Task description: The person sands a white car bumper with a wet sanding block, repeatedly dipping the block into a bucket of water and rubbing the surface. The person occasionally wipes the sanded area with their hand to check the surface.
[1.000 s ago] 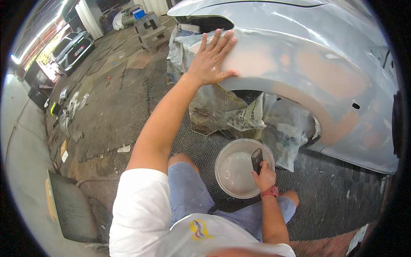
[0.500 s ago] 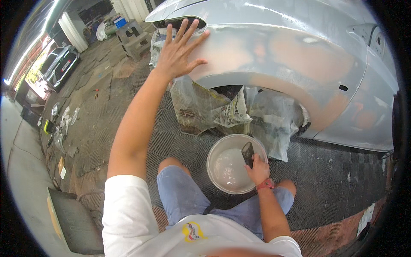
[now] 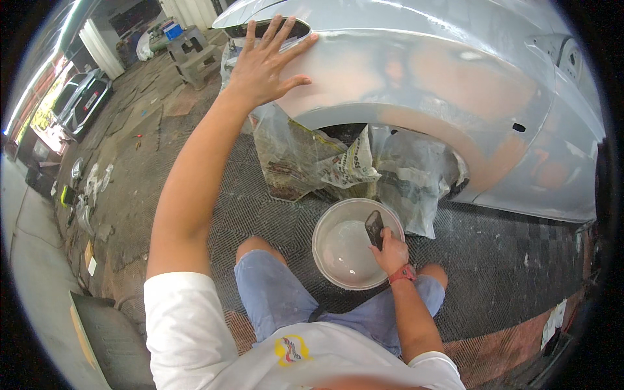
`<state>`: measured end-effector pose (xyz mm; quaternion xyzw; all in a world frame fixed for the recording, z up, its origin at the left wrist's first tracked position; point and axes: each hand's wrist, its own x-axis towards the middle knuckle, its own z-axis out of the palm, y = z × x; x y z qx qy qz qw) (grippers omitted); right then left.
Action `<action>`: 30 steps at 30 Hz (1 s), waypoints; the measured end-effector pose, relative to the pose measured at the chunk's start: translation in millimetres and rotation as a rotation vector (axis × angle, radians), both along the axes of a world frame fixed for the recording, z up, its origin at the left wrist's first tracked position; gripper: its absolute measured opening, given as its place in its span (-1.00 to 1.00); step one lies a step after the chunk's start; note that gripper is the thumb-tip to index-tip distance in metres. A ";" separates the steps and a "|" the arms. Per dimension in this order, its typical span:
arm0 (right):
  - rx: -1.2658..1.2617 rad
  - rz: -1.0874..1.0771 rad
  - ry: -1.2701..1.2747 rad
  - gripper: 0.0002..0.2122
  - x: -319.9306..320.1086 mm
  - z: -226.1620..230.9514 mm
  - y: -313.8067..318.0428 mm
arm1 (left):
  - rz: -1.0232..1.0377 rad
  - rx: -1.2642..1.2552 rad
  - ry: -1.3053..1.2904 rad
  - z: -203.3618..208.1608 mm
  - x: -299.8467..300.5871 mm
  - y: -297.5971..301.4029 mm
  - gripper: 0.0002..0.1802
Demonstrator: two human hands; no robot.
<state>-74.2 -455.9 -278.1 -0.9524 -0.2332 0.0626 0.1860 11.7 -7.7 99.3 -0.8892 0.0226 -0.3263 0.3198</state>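
Observation:
With its fingers spread, my left hand (image 3: 266, 65) lies on the front end of a car fender (image 3: 455, 78), beside a dark headlight opening (image 3: 260, 30). The fender is pale grey with pinkish and whitish patches, as if sanded. My right hand (image 3: 391, 251) grips a dark rectangular block (image 3: 374, 229), perhaps a sanding block, and holds it tilted over the right side of a round whitish basin (image 3: 344, 283). Cloudy liquid (image 3: 344, 250) is in the basin. A red watch is on my right wrist. The block's lower end is hidden by my fingers.
Plastic sheeting and printed bags (image 3: 351, 166) hang over the wheel arch, close behind the basin. Dark ribbed matting (image 3: 500, 260) covers the floor. A grey plastic stool (image 3: 193, 58) stands at the back left. Another car (image 3: 81, 101) is farther left, with loose parts (image 3: 88, 195) nearer.
The view has shifted slightly, so the scene sits a little higher and more to the left. My left hand stays on the fender and my right still holds the block over the basin.

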 end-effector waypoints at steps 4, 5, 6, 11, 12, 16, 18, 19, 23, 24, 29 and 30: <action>-0.005 0.008 -0.030 -0.44 0.4 -2.9 -0.5 | 0.029 -0.015 0.037 -9.4 -7.7 14.4 0.00; -0.003 0.007 -0.039 -0.43 0.0 -2.9 -0.7 | -0.027 -0.032 0.025 -10.4 -10.7 18.0 0.01; 0.000 0.012 -0.044 -0.43 -0.4 -2.5 -1.0 | -0.025 -0.028 0.036 -10.8 -13.9 21.2 0.00; 0.025 0.010 -0.024 -0.42 -0.4 -0.4 -1.4 | -0.142 0.004 0.007 -2.2 -20.7 25.5 -0.02; 0.024 0.005 -0.032 -0.42 -0.1 -0.7 -1.3 | -0.160 0.020 -0.004 0.9 -19.5 23.2 -0.03; -0.003 0.016 -0.053 -0.41 2.5 -3.5 -0.5 | -0.042 0.132 -0.027 14.7 -8.6 8.2 -0.05; -0.013 0.008 -0.039 -0.41 3.4 -4.0 -0.3 | 0.006 0.161 -0.008 22.2 -2.6 1.1 -0.06; -0.011 0.027 -0.058 -0.40 3.4 -3.9 -0.5 | -0.149 0.025 0.033 25.4 -0.5 -1.5 0.01; -0.026 0.008 -0.060 -0.37 3.0 -3.2 1.0 | -0.316 -0.141 0.024 27.1 2.8 -6.1 0.06; -0.033 -0.014 -0.044 -0.37 2.8 -3.2 1.4 | -0.324 -0.160 0.021 25.6 2.5 -5.8 0.06; -0.017 0.004 -0.070 -0.37 3.1 -5.5 0.6 | -0.328 -0.192 0.008 16.6 -1.7 -2.6 0.06; 0.008 0.021 -0.086 -0.37 3.1 -6.4 -0.2 | -0.313 -0.198 0.006 15.3 -2.3 -2.3 0.06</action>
